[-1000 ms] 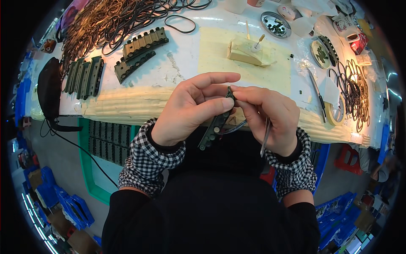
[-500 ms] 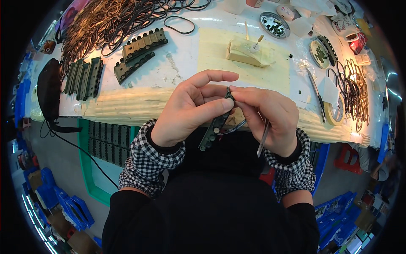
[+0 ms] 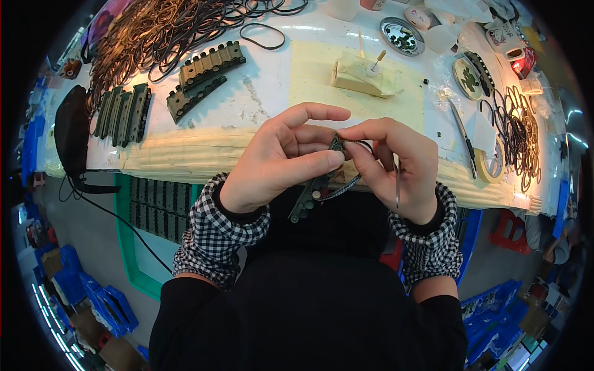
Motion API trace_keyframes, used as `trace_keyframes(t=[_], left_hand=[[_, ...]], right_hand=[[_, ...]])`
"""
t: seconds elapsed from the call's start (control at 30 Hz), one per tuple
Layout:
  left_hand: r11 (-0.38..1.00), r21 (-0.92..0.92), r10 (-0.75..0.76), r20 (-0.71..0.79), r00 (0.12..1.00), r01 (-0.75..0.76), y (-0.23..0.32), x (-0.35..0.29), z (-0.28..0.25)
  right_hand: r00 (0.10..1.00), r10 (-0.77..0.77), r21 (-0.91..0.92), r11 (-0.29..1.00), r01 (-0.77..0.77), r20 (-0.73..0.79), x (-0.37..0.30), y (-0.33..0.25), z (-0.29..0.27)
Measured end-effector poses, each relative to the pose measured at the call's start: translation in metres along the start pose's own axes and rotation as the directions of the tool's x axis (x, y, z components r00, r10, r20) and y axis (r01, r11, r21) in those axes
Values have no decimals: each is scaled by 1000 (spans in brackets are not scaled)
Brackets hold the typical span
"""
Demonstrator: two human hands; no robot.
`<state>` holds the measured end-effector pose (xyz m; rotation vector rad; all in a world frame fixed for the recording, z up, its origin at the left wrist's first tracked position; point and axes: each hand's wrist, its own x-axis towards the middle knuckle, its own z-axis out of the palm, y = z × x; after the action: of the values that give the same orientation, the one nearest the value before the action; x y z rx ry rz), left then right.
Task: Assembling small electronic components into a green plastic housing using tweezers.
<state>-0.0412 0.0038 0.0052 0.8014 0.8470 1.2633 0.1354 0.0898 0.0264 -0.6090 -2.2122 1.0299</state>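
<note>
Sleeve covers (image 3: 207,241): both are showing black-and-white checks.
Held strip (image 3: 301,206): it is showing dark green.
Cord (image 3: 346,188): it is showing pale flecks on black.
Tangled bands (image 3: 148,37), far left: they are mixing brown and black.
Padded table edge (image 3: 185,151): it is showing creamy yellow.
Tray (image 3: 126,241), near left: its rim is showing green.

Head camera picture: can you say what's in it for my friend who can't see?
A person's left hand holds a dark green part at a table's edge; a dark band loops from the part to the right hand, which holds a thin metal tool. On the table lie more green parts and a heap of dark bands.
</note>
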Motion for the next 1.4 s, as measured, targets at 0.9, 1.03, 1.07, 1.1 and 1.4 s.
trace_keyframes(t=[0.9,1.03,1.07,1.1,1.4], left_hand=[[1000,-2,16,79,997,-16,-1,-1,-4],[1000,3,27,72,997,-28,-1,-1,-4],[1000,1,28,66,997,-29,-1,-1,-4],[1000,4,29,63,998,-29,-1,-2,-4],[999,38,-10,68,998,8,1,0,-1]], right_hand=[[995,-97,-10,995,97,1,3,1,1],[990,-141,-22,990,141,-15,3,3,3],[991,-133,-21,991,133,-15,2,2,3],[992,-126,-19,992,125,-14,2,1,3],[962,-270,-85,958,273,39,5,6,0]])
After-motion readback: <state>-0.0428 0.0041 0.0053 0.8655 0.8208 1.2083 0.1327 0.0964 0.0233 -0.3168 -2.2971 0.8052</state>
